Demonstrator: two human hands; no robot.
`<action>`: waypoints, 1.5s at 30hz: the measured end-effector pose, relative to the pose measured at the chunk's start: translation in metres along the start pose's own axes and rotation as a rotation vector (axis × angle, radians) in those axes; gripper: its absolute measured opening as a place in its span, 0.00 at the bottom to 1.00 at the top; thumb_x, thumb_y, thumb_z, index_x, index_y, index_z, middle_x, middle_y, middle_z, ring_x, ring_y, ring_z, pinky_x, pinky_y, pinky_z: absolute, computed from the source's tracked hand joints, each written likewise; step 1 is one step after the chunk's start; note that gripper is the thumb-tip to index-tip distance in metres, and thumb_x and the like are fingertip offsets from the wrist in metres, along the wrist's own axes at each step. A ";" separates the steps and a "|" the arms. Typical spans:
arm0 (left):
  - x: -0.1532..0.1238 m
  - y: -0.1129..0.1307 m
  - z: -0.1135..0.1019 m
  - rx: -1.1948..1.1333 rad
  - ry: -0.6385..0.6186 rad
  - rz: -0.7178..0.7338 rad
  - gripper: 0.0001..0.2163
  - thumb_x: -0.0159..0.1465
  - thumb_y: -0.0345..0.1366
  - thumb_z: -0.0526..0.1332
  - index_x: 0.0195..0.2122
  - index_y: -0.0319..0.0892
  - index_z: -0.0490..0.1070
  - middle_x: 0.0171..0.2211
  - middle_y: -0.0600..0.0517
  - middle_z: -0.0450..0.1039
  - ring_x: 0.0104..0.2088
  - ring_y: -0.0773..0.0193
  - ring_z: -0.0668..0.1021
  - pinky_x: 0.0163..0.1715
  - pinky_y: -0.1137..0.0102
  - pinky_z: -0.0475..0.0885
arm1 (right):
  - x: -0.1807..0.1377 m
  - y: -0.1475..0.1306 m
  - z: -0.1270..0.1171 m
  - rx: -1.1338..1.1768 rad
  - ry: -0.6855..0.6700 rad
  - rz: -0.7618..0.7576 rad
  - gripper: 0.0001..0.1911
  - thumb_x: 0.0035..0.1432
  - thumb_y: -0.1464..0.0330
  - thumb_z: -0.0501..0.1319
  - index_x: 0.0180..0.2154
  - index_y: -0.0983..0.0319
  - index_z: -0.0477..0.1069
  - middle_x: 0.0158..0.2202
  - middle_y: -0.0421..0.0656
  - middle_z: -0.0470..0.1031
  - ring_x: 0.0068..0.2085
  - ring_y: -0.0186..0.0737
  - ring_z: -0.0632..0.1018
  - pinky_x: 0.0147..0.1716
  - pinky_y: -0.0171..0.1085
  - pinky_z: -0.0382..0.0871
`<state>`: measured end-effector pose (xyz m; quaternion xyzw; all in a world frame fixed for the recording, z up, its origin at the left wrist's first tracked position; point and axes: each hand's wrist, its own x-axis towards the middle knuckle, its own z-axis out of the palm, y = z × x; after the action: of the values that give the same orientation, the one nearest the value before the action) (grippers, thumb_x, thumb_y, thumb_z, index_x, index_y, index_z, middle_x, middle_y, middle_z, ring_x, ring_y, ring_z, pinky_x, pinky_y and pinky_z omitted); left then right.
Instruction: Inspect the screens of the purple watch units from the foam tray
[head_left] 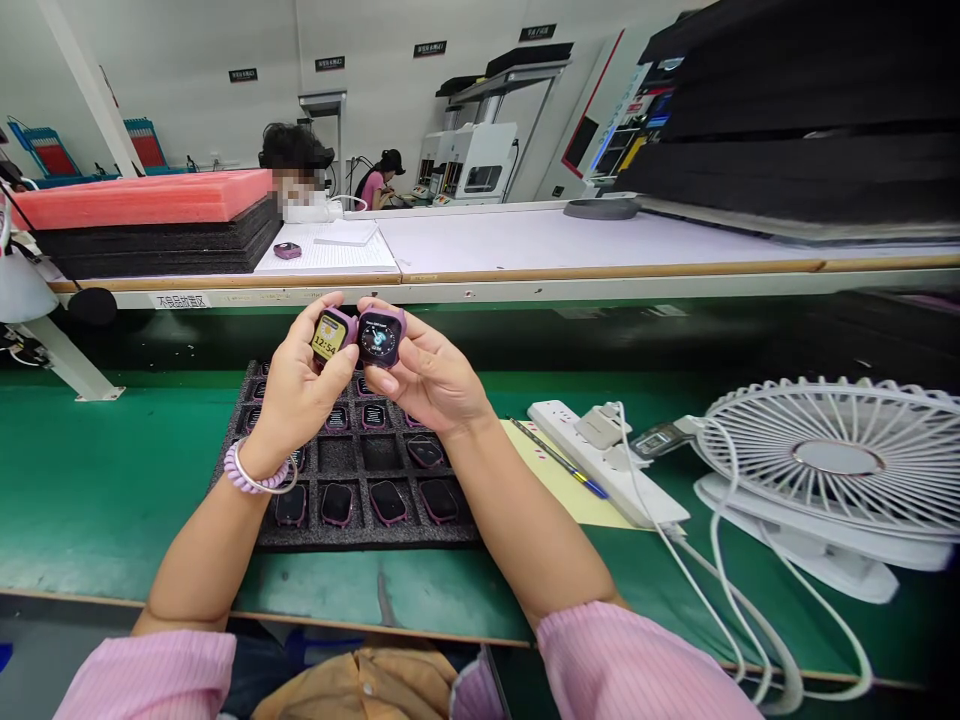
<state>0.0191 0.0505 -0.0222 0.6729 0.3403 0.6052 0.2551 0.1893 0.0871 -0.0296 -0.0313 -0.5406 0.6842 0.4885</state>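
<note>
Side by side above a black foam tray (352, 540), two purple-cased smartwatch bodies without straps face me. My left hand (304, 385) is closed round the left smartwatch (330, 336), whose lit yellow screen reads 12:54. Closed on the right smartwatch (380, 338), my right hand (435, 375) grips it by its edges; a dark analogue dial shows on it. The two cases touch or nearly touch. Below them, the tray's pockets hold several more smartwatches (388, 502), some with lit text and some dark. Two pockets in the middle hold none. My forearms and hands hide part of the tray.
To the right lie a yellow sheet (559, 470), a pen (562, 460), a white power strip (607, 465) with cables, and a white fan (832, 460). A shelf edge (480, 292) runs across behind my hands. Foam stacks (150, 235) and another smartwatch (287, 250) rest up there.
</note>
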 end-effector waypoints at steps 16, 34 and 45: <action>0.012 -0.010 0.001 -0.339 0.097 -0.340 0.28 0.55 0.40 0.77 0.55 0.41 0.71 0.41 0.51 0.77 0.24 0.75 0.69 0.23 0.77 0.67 | 0.006 -0.003 -0.012 -0.017 0.122 0.106 0.20 0.63 0.67 0.73 0.55 0.59 0.75 0.43 0.43 0.81 0.32 0.34 0.79 0.33 0.33 0.79; 0.016 -0.004 -0.010 -0.539 -0.012 -0.514 0.26 0.61 0.45 0.75 0.56 0.41 0.71 0.42 0.48 0.80 0.27 0.67 0.82 0.27 0.75 0.80 | 0.010 -0.003 -0.022 -0.109 0.177 0.078 0.23 0.63 0.56 0.74 0.52 0.59 0.70 0.42 0.43 0.80 0.29 0.33 0.79 0.27 0.32 0.76; 0.014 0.002 -0.002 -0.424 0.023 -0.370 0.22 0.56 0.33 0.70 0.52 0.42 0.69 0.40 0.53 0.79 0.28 0.66 0.85 0.32 0.73 0.85 | 0.009 0.001 -0.018 -0.181 0.130 -0.018 0.26 0.54 0.67 0.74 0.52 0.62 0.70 0.37 0.39 0.77 0.28 0.31 0.77 0.29 0.32 0.75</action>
<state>0.0178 0.0601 -0.0112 0.5242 0.3260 0.6136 0.4923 0.1941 0.1058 -0.0333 -0.1147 -0.5677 0.6248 0.5237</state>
